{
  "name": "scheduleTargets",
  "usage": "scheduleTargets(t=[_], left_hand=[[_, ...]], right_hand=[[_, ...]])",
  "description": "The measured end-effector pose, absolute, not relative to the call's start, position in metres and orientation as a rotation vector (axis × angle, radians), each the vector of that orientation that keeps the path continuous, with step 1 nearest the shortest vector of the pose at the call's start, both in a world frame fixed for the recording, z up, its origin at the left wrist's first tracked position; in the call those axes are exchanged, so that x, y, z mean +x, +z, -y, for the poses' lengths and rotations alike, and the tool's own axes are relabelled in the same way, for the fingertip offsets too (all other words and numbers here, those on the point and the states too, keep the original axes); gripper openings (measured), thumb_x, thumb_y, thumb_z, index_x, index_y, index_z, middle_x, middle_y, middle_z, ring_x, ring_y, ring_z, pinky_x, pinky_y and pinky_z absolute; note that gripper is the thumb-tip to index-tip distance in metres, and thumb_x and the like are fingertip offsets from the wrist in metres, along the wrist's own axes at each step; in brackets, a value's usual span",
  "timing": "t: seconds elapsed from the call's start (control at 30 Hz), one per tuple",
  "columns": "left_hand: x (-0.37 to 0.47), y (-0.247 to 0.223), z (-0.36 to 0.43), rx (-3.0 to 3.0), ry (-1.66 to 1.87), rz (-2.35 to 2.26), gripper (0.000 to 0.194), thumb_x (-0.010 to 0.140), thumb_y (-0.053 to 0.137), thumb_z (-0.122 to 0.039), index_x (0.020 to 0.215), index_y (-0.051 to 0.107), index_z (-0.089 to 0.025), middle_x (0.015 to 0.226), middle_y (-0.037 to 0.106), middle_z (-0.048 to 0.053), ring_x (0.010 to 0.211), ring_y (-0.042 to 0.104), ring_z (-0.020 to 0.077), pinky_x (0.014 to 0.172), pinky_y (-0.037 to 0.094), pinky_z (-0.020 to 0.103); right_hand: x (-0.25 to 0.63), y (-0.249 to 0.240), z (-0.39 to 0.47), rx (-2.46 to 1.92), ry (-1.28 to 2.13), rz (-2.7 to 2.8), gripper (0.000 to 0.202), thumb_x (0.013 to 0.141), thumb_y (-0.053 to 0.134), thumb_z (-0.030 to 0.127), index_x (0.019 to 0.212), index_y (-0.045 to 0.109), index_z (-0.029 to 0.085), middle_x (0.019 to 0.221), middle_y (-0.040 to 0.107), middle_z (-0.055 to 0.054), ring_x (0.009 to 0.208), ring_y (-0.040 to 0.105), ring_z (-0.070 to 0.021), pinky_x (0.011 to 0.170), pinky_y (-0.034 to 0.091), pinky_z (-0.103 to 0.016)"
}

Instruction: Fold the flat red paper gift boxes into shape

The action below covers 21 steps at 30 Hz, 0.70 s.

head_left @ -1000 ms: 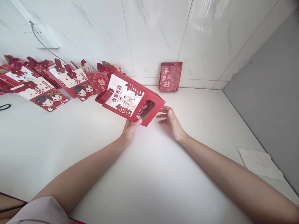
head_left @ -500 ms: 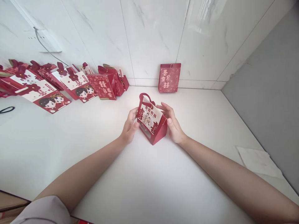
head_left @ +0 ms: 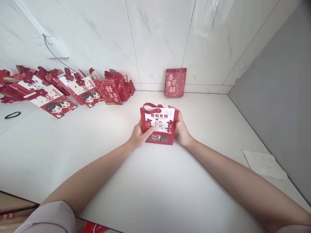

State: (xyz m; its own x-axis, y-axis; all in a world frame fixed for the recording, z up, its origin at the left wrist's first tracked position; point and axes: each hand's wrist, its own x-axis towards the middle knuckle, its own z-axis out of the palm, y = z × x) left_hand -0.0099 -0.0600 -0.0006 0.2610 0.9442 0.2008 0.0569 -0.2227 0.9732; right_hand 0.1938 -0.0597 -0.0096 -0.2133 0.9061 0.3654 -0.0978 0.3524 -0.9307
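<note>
A red and white paper gift box (head_left: 160, 138) with a ribbon handle (head_left: 152, 108) faces me at the middle of the white table. Its front carries a printed couple, large red characters and a small clear window with something inside. My left hand (head_left: 140, 134) grips the box's left side, thumb laid across the front and the fingers behind it. Around the right edge, my right hand (head_left: 182, 130) is closed on the box, its fingertips partly hidden at the back.
Several similar red gift boxes (head_left: 107, 90) cluster at the back left. One red box (head_left: 175, 82) leans by the tiled wall (head_left: 160, 42). A black loop (head_left: 12, 115) lies at far left, a white sheet (head_left: 264, 164) at right. A cable (head_left: 52, 50) hangs from a socket.
The gift box has turned so its printed front faces me squarely. My left thumb has come onto the front, and both hands have closed more firmly on its sides.
</note>
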Motion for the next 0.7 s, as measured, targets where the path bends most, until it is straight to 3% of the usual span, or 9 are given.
scheduleTargets(t=[0.07, 0.17, 0.33, 0.7], left_hand=[[-0.008, 0.0, 0.06, 1.524, 1.126, -0.955, 0.049, 0.084, 0.066, -0.048, 0.122, 0.058, -0.017, 0.124, 0.066, 0.012, 0.116, 0.061, 0.0315, 0.098, 0.049, 0.044], [-0.008, -0.003, 0.054, 1.444, 1.127, -0.893, 0.055, 0.086, 0.062, -0.051, 0.13, 0.055, -0.019, 0.131, 0.062, 0.011, 0.125, 0.055, 0.0312, 0.106, 0.044, 0.045], [-0.008, -0.011, 0.045, 1.286, 1.127, -0.883, 0.061, 0.088, 0.058, -0.053, 0.14, 0.047, -0.022, 0.132, 0.062, 0.008, 0.129, 0.052, 0.0299, 0.11, 0.04, 0.044], [-0.008, -0.008, 0.046, 1.308, 1.115, -0.929, 0.06, 0.088, 0.057, -0.056, 0.138, 0.05, -0.023, 0.134, 0.061, 0.008, 0.131, 0.051, 0.0289, 0.112, 0.038, 0.044]], right_hand=[[0.189, -0.008, 0.064, -0.73, 1.097, 1.468, 0.072, 0.088, 0.05, 0.067, 0.146, 0.026, 0.032, 0.15, 0.042, -0.005, 0.137, 0.043, -0.0273, 0.115, 0.037, -0.046], [0.185, -0.008, 0.065, -0.761, 1.189, 1.41, 0.065, 0.092, 0.051, 0.058, 0.146, 0.028, 0.032, 0.149, 0.044, -0.005, 0.134, 0.046, -0.0256, 0.114, 0.039, -0.046], [0.192, -0.01, 0.052, -0.69, 1.368, 1.403, 0.066, 0.091, 0.049, 0.06, 0.147, 0.028, 0.032, 0.153, 0.04, -0.002, 0.14, 0.04, -0.0244, 0.116, 0.037, -0.047], [0.195, -0.012, 0.048, -0.761, 1.41, 1.366, 0.051, 0.091, 0.05, 0.06, 0.131, 0.049, 0.028, 0.141, 0.055, -0.003, 0.129, 0.053, -0.0244, 0.111, 0.043, -0.044]])
